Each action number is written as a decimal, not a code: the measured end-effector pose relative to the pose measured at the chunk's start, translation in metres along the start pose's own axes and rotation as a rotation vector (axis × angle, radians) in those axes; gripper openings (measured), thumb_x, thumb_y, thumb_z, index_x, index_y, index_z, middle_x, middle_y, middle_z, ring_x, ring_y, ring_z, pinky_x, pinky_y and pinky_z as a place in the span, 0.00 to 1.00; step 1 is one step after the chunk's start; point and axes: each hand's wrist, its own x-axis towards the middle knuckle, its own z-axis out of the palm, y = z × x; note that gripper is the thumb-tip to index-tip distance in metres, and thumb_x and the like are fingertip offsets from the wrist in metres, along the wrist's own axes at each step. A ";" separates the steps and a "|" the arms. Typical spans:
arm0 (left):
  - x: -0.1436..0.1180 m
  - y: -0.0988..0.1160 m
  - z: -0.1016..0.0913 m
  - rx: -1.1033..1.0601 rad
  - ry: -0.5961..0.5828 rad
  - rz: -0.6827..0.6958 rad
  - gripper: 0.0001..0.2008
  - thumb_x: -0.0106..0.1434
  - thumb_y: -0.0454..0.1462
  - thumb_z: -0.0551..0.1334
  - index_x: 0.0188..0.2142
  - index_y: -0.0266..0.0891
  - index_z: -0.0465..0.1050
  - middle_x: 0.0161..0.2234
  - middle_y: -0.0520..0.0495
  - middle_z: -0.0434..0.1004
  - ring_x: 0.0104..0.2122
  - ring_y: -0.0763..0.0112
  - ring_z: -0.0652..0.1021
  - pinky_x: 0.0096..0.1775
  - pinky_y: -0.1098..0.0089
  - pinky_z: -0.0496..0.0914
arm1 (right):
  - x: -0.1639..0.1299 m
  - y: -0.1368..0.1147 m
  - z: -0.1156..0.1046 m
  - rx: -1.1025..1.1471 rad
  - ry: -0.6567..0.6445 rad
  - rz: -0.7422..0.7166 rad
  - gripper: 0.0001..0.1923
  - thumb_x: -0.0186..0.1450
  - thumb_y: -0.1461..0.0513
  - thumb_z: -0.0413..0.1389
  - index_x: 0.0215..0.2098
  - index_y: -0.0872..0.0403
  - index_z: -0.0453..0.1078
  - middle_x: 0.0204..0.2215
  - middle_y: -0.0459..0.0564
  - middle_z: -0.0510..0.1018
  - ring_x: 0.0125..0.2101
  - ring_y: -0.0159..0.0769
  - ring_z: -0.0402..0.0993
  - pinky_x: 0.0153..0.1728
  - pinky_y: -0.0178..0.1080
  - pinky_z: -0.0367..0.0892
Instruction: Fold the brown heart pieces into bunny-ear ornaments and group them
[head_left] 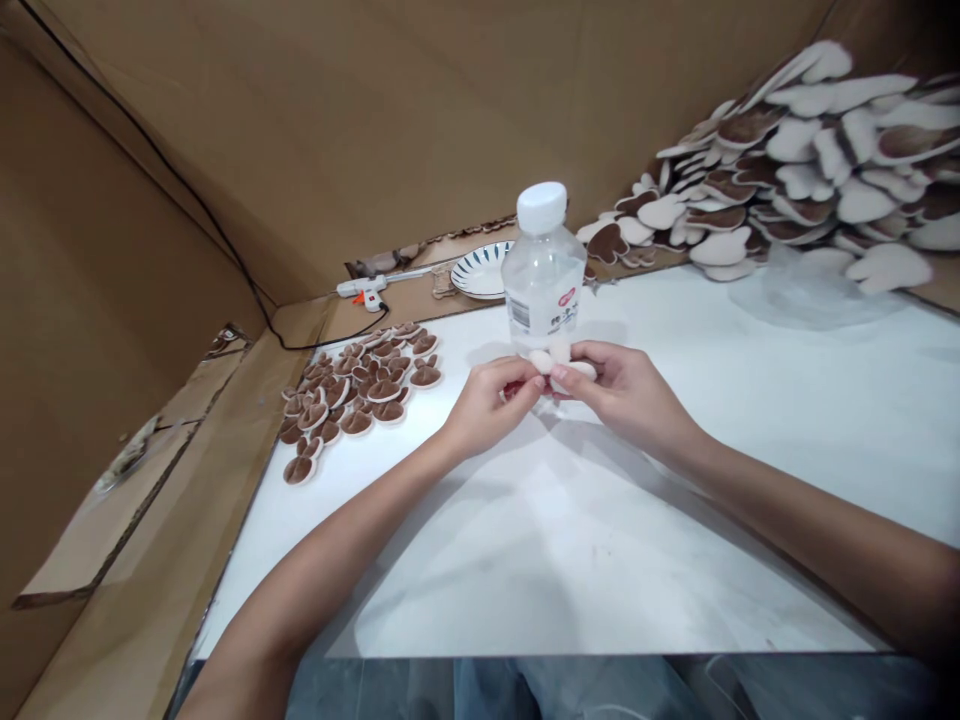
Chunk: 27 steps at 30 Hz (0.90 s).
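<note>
White tabletop [600, 520] fills the middle of the view, walled on three sides by brown cardboard [315, 110]. Two bare forearms reach in from the bottom edge and the hands meet at the centre of the table. The left hand [491, 400] and the right hand [626, 390] are drawn together, fingertips nearly touching, both pinching one small cream-coloured plush piece with rounded lobes [559, 362]. Something red shows under the left fingers, too hidden to identify. The plush piece is held just above the table, directly in front of a clear plastic water bottle with a white cap [544, 265], which stands upright at twelve o'clock from the hands and just beside them.

At ten o'clock from the hands, a cluster of small brown-and-cream plush pieces [360, 390] lies spread flat on the table's left part. At two o'clock, well apart, a big heap of larger cream and brown plush shapes [787, 170] leans against the cardboard wall, with a crumpled clear plastic sheet [810, 290] in front of it. Behind the bottle, at eleven o'clock, sits a white plate with dark rim strokes [480, 272], and left of it a white glue gun [367, 290] with a black cord [187, 190] running up the cardboard.
</note>
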 end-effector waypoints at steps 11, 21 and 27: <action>0.001 0.009 0.006 0.044 -0.063 0.103 0.10 0.62 0.30 0.54 0.24 0.38 0.61 0.24 0.52 0.64 0.27 0.74 0.66 0.32 0.73 0.62 | 0.001 0.002 0.010 -0.838 0.107 -0.234 0.05 0.61 0.66 0.47 0.32 0.56 0.65 0.23 0.51 0.74 0.22 0.37 0.69 0.23 0.35 0.55; 0.001 0.014 -0.004 0.006 -0.129 0.117 0.11 0.63 0.31 0.53 0.24 0.38 0.59 0.23 0.53 0.61 0.26 0.75 0.65 0.32 0.73 0.61 | 0.005 0.006 0.004 -0.815 0.117 -0.156 0.06 0.59 0.66 0.50 0.32 0.58 0.68 0.25 0.54 0.77 0.24 0.40 0.72 0.25 0.36 0.58; -0.008 0.015 -0.008 0.099 -0.172 0.041 0.09 0.61 0.31 0.55 0.24 0.36 0.68 0.26 0.51 0.69 0.29 0.75 0.70 0.33 0.73 0.63 | 0.006 -0.015 -0.017 0.270 -0.114 0.179 0.09 0.62 0.57 0.56 0.33 0.56 0.71 0.33 0.52 0.77 0.33 0.38 0.75 0.30 0.36 0.72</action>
